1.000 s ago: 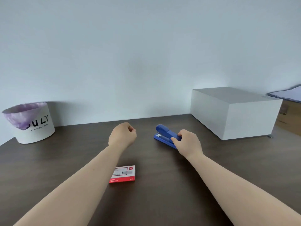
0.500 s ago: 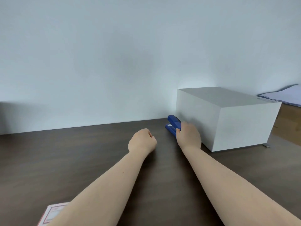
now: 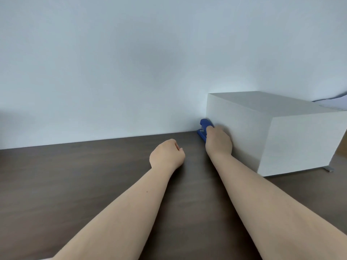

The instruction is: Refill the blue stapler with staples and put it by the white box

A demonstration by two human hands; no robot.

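The blue stapler point(image 3: 204, 128) lies on the dark wooden table point(image 3: 93, 177), right against the left side of the white box point(image 3: 266, 128) and close to the wall. My right hand point(image 3: 218, 142) is closed over its near end, so only the far end shows. My left hand point(image 3: 166, 155) is a loose fist with nothing in it, hovering just above the table to the left of the right hand. The staple box is out of view.
A pale wall runs along the table's far edge. Some pale blue sheets point(image 3: 336, 102) lie behind the white box at the right. A small metal foot point(image 3: 329, 168) sticks out at the box's near right corner.
My right hand has carried the stapler right and back, from mid-table to against the white box. The view turned right, so the white bin and staple box left the frame.
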